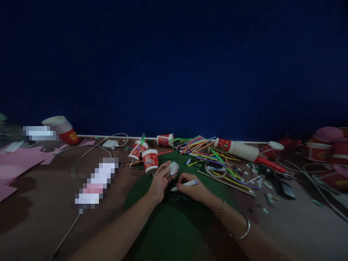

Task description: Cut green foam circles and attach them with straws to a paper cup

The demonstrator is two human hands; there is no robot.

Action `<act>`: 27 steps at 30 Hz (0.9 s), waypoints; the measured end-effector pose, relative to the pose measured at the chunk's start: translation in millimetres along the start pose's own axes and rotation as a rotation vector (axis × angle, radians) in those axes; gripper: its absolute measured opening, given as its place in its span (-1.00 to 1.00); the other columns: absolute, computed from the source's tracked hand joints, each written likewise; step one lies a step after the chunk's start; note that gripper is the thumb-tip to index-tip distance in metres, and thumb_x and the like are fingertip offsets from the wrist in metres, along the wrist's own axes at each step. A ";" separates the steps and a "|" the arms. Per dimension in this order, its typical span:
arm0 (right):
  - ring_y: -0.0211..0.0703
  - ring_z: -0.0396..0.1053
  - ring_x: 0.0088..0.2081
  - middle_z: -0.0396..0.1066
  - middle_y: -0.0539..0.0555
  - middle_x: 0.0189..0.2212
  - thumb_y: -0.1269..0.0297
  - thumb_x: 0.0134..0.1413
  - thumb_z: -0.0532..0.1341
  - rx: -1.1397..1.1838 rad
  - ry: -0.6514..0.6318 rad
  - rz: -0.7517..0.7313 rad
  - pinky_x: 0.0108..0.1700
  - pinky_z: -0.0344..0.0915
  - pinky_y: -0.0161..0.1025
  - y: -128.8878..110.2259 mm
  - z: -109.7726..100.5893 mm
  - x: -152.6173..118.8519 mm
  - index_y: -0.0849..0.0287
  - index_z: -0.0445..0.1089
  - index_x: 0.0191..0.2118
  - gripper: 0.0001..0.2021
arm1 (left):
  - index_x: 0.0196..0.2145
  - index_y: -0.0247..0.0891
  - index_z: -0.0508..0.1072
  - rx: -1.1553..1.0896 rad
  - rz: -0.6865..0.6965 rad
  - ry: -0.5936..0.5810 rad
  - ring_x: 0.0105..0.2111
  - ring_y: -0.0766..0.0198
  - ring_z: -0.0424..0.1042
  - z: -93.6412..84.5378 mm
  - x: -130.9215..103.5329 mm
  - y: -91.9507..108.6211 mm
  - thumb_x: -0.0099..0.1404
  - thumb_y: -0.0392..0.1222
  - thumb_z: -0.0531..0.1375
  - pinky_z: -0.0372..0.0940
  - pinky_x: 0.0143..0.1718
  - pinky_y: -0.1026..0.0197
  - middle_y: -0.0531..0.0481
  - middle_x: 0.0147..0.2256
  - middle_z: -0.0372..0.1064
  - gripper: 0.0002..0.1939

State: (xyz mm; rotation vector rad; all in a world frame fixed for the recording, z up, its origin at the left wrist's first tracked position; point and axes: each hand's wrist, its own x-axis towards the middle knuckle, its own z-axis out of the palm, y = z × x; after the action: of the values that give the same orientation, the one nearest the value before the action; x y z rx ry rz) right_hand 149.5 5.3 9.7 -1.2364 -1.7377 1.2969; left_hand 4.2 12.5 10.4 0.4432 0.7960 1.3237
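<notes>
My left hand [161,182] has its fingers closed around a small, pale round object [174,168], held up above a dark green surface [168,224]. Just to its right, my right hand [191,186] grips a white marker [185,185] whose tip points left toward my left palm. The marker and the round object are apart. A short purple-blue cap [188,162] lies behind my hands. Directly beyond my left hand stands a red and white paper cup [150,161], with another red cup [138,149] tilted beside it.
Colourful sticks [199,145] are spread behind my right hand. A stack of paper cups [240,149] lies at the back right, near scraps and a black object [285,189]. Pink paper [21,159], a cup stack [63,129] and a white charger [110,144] are on the left.
</notes>
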 end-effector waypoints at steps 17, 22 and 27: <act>-0.38 0.14 -0.63 0.23 -0.12 -0.69 0.39 -0.17 0.18 -0.048 0.056 -0.025 -0.61 0.05 -0.45 1.2 -0.5 2.0 0.19 0.26 -0.56 -0.93 | -0.22 -0.29 0.40 -0.002 -0.006 0.019 -0.24 0.20 0.45 3.6 -2.7 3.0 0.09 -0.31 0.19 0.35 -0.16 0.16 -0.08 -0.29 0.46 -0.76; -0.38 0.15 -0.62 0.23 -0.12 -0.68 0.40 -0.17 0.17 -0.071 0.056 -0.026 -0.60 0.05 -0.45 2.9 -1.1 3.0 0.19 0.26 -0.56 -0.93 | -0.23 -0.30 0.40 0.000 -0.006 0.016 -0.25 0.21 0.45 4.5 -3.2 3.7 0.10 -0.31 0.19 0.35 -0.18 0.19 -0.09 -0.29 0.47 -0.77; -0.37 0.14 -0.62 0.22 -0.12 -0.68 0.39 -0.17 0.16 -0.080 0.060 -0.033 -0.60 0.05 -0.44 5.0 -1.6 3.4 0.19 0.24 -0.57 -0.93 | -0.24 -0.29 0.42 0.002 0.002 0.008 -0.24 0.19 0.45 3.8 -2.7 3.1 0.10 -0.29 0.20 0.34 -0.14 0.13 -0.09 -0.29 0.46 -0.78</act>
State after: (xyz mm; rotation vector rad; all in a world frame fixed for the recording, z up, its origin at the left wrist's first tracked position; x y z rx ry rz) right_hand 151.3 9.4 5.3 -1.2730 -1.7747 1.1696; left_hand 4.8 11.1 15.8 0.4401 0.8038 1.3275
